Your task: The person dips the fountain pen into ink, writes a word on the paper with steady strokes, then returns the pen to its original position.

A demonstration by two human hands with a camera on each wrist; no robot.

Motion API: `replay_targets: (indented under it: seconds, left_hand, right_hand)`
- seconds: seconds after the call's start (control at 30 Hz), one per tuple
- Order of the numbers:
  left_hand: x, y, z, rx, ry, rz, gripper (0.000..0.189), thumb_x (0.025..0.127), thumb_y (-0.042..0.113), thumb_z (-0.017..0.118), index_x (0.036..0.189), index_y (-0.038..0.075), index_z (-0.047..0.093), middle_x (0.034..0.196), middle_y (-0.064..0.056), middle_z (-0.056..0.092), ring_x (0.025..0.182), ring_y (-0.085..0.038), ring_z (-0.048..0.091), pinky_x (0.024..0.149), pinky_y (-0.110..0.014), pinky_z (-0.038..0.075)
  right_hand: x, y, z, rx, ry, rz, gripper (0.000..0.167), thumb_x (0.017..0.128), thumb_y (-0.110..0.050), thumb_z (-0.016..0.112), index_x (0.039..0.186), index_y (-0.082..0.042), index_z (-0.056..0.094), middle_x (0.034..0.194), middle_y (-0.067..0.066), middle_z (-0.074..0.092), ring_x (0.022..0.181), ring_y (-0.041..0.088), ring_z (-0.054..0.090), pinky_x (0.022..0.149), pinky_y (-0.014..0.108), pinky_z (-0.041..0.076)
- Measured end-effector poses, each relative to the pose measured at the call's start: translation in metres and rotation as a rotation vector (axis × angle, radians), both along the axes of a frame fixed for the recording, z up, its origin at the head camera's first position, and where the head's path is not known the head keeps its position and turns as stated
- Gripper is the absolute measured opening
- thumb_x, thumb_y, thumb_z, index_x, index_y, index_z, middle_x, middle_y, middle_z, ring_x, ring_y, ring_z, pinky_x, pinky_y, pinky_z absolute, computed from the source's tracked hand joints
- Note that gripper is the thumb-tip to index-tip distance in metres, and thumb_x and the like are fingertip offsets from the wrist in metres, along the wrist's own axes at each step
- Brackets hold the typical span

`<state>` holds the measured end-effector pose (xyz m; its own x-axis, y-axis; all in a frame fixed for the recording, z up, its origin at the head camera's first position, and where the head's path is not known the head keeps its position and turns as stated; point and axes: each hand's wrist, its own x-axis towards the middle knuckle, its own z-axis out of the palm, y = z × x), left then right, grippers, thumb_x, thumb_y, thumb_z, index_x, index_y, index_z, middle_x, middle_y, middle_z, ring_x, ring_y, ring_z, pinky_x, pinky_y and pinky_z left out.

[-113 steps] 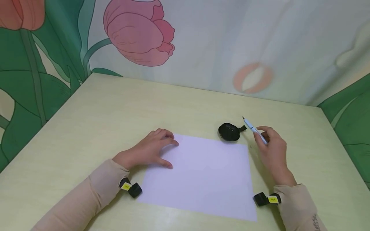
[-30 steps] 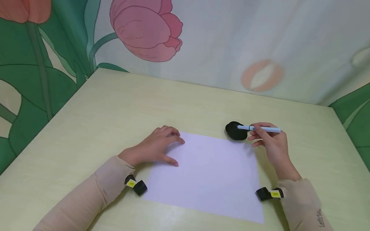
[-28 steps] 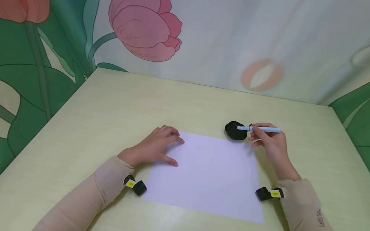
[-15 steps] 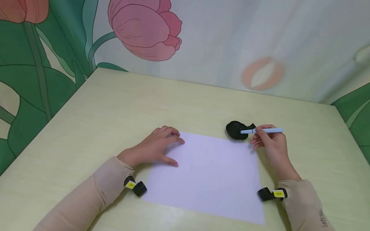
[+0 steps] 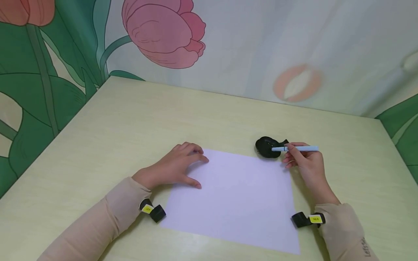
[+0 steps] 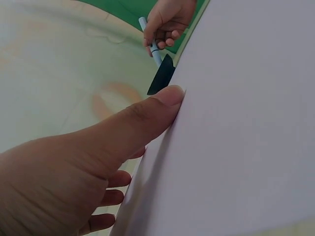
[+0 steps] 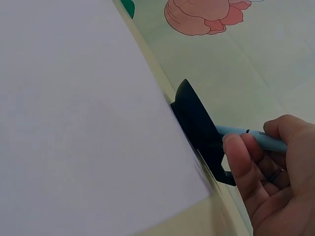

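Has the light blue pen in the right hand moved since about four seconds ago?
Yes. In the head view, the pen has swung its tip from up and right of the black dish to over it: leftward and down in the picture.

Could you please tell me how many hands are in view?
2: the left hand rests at the left edge of the paper, and the right hand holds the pen, tip at the black dish.
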<state>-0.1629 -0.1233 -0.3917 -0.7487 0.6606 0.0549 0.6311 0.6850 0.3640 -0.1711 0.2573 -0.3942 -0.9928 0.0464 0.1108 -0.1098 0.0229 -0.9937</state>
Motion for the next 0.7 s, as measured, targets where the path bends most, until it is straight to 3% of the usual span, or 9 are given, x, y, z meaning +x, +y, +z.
replay_targets:
  seconds: [0.7]
  left_hand:
    - [-0.0001, -0.0002, 0.0, 0.017, 0.029, -0.013, 0.066, 0.068, 0.051, 0.081, 0.123, 0.022, 0.061, 0.128, -0.004, 0.052, 0.124, -0.023, 0.043, 0.104, -0.044, 0.035]
  right_hand:
    - [0.0008, -0.0004, 0.0044, -0.015, -0.032, -0.026, 0.005, 0.09, -0.013, 0.066, 0.093, -0.008, 0.067, 0.07, -0.002, 0.069, 0.057, 0.007, 0.067, 0.055, 0.02, 0.055]
